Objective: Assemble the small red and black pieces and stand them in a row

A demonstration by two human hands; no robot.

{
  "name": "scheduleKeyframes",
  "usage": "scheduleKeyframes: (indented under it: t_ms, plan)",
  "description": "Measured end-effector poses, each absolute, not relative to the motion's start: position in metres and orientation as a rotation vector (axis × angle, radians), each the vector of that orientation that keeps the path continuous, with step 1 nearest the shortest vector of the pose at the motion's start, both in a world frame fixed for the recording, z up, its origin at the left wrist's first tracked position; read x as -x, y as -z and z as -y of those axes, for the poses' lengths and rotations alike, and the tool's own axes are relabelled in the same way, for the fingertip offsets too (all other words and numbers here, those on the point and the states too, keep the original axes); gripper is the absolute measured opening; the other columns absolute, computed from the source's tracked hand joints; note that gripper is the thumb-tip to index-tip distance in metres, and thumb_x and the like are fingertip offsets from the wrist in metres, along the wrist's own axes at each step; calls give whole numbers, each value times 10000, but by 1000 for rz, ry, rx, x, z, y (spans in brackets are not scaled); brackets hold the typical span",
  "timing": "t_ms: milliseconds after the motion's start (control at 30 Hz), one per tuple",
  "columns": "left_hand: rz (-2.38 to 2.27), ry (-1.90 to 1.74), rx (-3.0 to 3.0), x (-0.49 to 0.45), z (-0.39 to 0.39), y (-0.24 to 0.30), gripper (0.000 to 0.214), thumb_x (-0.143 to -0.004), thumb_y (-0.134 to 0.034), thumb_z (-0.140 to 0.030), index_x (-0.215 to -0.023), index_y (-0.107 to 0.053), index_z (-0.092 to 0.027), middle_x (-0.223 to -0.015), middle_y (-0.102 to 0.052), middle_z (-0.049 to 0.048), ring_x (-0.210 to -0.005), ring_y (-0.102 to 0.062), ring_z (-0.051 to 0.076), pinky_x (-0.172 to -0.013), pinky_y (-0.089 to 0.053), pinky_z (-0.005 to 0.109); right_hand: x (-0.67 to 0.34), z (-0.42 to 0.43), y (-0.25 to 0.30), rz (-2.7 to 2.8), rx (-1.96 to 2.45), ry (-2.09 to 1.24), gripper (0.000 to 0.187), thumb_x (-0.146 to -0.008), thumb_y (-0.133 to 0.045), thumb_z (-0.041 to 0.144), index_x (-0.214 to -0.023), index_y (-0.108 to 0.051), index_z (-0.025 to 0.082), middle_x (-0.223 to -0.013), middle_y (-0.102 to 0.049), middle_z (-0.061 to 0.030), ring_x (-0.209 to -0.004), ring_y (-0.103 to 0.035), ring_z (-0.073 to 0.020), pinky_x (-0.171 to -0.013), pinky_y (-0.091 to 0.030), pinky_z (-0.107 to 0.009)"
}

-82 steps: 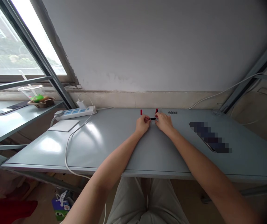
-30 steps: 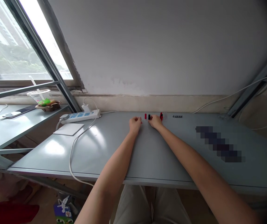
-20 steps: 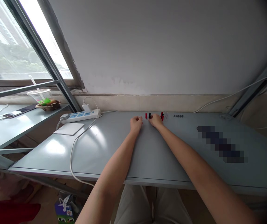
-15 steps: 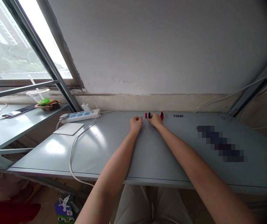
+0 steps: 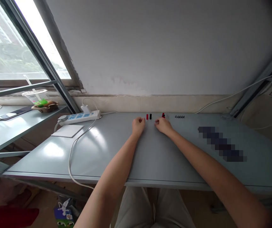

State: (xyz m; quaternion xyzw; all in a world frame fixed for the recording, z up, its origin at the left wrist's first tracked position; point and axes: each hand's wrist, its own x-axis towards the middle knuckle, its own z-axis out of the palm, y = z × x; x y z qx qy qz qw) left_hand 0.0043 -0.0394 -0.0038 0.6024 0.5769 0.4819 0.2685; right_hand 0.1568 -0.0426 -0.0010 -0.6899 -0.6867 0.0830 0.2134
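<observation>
We see the left hand curled into a loose fist on the tabletop, knuckles up, with no object showing in it. The right hand rests on the same surface with its fingers bent inward; we can't tell whether it is closed on anything small. The hands are apart, with a narrow stretch of grey tabletop between them. Nearest the left hand, just above it, stands a small red cylindrical piece, with a small black cylindrical piece just beside it. Nearest the right hand, just above it, is a small red-and-black cluster, too small to make out. Further right lies a short row of small dark grey pieces. All of these sit along the far edge of the tabletop, none of them lifted, and we see nothing joined or stacked. Further out on the left are a white power strip with a plugged-in charger, a square white pad and a white cable. A pixelated patch hides part of the tabletop on the right. A clear plastic cup with a straw stands on a grey shelf by the window.
</observation>
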Motion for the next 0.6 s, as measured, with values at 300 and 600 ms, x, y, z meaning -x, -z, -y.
scheduleKeyframes:
  t_ms: [300, 600]
  plan:
    - [-1405, -1214, -2003, -27, 60, 2, 239, -751, -491, -314, -544, -463, -198, -527, -472, 10, -550, -439, 143, -587, -324, 256, -206, 73, -5, 1796, 1983, -130, 182, -786, -504, 224, -880, -655, 186, -894, -652, -78, -855, -582, -191, -744, -416, -292]
    - [-1270, -720, -2491, -65, 59, -3, 199, -779, -461, -208, -951, -562, -195, -879, -610, 93, -893, -555, 223, -762, -403, 291, -215, 70, 4, 1852, 2017, -13, 268, -783, -512, 220, -1015, -634, 163, -1106, -576, -126, -1054, -505, -245, -862, -389, -345]
